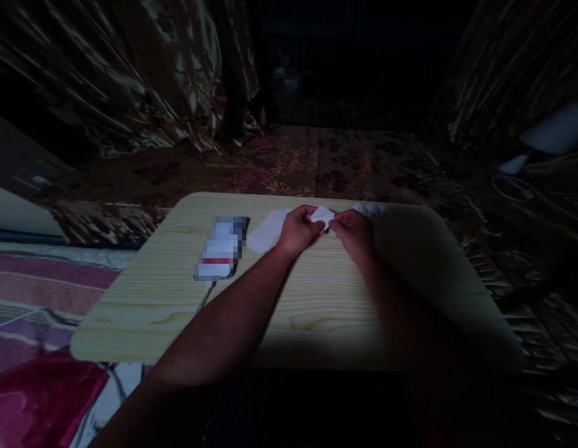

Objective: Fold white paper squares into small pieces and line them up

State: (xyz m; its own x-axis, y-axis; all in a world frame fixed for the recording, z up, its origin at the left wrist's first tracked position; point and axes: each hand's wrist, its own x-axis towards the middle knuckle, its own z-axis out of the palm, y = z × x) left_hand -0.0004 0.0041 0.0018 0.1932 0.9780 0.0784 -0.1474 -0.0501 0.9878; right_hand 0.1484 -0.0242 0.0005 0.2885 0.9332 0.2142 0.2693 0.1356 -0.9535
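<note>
A small white piece of folded paper [322,215] is held up over the far half of the table, between both hands. My left hand [298,230] pinches it from the left, with the thumb across its front. From the right, the fingertips of my right hand [354,231] close on its lower right edge. A stack of white paper sheets [269,231] lies just left of my left hand, partly hidden behind it. Several small white folded pieces [370,209] sit in a row behind my right hand.
The light wooden table [330,311] has rounded corners. On its left lies a phone [221,249] with a blurred screen and a white cable [205,297]. A white lamp [557,130] stands at the far right. Patterned curtains [186,68] hang behind, and a striped bed cover [46,280] is at left.
</note>
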